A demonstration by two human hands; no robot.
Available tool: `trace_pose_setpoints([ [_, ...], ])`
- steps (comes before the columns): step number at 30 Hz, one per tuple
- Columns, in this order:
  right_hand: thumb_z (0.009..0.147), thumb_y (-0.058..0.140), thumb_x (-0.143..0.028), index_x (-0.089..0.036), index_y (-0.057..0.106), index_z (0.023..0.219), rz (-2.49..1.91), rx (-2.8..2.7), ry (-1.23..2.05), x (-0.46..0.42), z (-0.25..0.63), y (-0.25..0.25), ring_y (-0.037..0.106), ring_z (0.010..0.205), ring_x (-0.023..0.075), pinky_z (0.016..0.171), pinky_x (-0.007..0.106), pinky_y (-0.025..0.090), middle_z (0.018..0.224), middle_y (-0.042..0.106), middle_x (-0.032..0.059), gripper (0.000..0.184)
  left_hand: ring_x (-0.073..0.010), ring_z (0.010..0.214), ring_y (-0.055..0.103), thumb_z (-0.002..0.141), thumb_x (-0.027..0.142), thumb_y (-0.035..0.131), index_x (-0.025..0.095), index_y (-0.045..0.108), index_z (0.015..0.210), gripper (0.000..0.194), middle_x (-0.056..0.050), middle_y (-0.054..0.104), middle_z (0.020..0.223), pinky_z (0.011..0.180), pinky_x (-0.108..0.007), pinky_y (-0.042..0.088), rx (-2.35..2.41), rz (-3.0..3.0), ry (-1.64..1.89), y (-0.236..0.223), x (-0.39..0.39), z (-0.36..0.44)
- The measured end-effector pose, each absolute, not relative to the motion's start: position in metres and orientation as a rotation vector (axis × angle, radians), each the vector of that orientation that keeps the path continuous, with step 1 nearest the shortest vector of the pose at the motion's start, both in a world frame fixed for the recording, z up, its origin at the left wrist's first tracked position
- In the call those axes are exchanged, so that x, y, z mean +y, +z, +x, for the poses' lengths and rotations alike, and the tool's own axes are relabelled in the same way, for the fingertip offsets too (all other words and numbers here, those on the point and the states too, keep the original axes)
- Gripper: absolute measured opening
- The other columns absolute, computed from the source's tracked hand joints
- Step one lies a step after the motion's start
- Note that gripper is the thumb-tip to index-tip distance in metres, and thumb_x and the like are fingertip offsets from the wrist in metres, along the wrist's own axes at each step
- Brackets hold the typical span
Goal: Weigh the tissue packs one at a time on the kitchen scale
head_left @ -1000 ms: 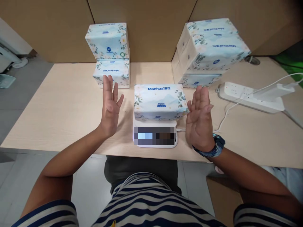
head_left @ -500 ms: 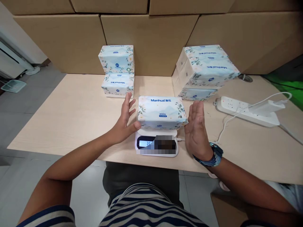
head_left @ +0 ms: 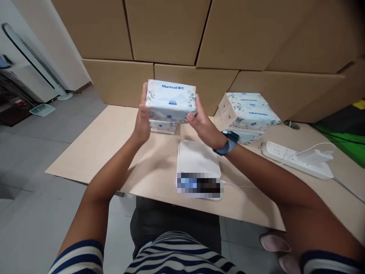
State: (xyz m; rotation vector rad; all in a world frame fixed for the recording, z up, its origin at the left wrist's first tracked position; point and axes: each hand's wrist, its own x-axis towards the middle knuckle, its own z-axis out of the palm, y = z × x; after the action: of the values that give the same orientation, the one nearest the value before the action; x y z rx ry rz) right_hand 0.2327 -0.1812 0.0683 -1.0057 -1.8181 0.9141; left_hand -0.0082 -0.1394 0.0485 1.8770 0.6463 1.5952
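Tissue pack (head_left: pixel 171 97) is straight ahead at 12 o'clock, raised between left hand (head_left: pixel 142 121) and right hand (head_left: pixel 203 127), printed face up. Centre the clock on it: left hand at 8, right at 4. Both hands are spread to the pack's length and have hold of it by its ends; right thumb is on the near corner, right fingers mostly hidden. Pack is probably soft, so: even squeeze, palms flat, no pinching corners, both wrists moving together to hold it level. Another pack (head_left: pixel 162 126) shows just under it at 7; can't tell if they touch, so mind the underside. White scale (head_left: pixel 198 156) is at 5 on the desk (head_left: pixel 94 140), display pixelated. Give its cable (head_left: pixel 239 187) room under the right forearm (head_left: pixel 256 175). Stacked packs (head_left: pixel 249 114) at 3, power strip (head_left: pixel 293 160) at 4, both well apart from it.
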Motion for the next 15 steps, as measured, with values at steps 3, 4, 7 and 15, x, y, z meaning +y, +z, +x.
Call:
trace_pose_setpoints([
  [3,0.074,0.043,-0.109,-0.026,-0.007,0.18,-1.035,-1.768,0.973,-0.142,0.203,0.073,0.002,0.178,0.0262,0.145,0.049,0.003,0.189,-0.002,-0.0013,0.143,-0.0269,0.178,0.0,0.091,0.099,0.02,0.036,0.026,0.174,0.105,0.002,0.011,0.19,0.147,-0.044,0.01,0.776,1.809,1.568,0.053,-0.108,-0.027],
  [4,0.072,0.042,-0.11,-0.025,-0.004,0.18,-1.051,-1.741,0.992,-0.135,0.195,0.07,0.003,0.178,0.0269,0.145,0.049,0.003,0.189,0.0,-0.0005,0.145,-0.0278,0.178,-0.002,0.088,0.102,0.021,0.035,0.026,0.175,0.11,0.0,0.01,0.191,0.147,-0.045,0.009,0.809,1.783,1.563,0.051,-0.102,-0.032],
  [7,0.071,0.04,-0.111,-0.023,0.006,0.18,-1.11,-1.674,1.034,-0.123,0.179,0.056,0.005,0.178,0.028,0.146,0.048,0.004,0.189,0.006,0.0015,0.144,-0.0297,0.178,0.003,0.085,0.105,0.023,0.031,0.026,0.175,0.116,-0.003,0.011,0.19,0.147,-0.048,0.009,0.899,1.704,1.5,0.036,-0.097,-0.038],
  [15,0.079,0.033,-0.107,-0.021,0.005,0.18,-1.168,-1.616,1.073,-0.113,0.177,0.036,0.017,0.176,0.0287,0.144,0.053,0.017,0.189,0.014,0.006,0.136,-0.0227,0.178,0.004,0.098,0.091,0.027,0.036,0.031,0.174,0.094,0.003,0.018,0.189,0.146,-0.045,0.009,1.014,1.609,1.329,0.014,-0.101,-0.044],
])
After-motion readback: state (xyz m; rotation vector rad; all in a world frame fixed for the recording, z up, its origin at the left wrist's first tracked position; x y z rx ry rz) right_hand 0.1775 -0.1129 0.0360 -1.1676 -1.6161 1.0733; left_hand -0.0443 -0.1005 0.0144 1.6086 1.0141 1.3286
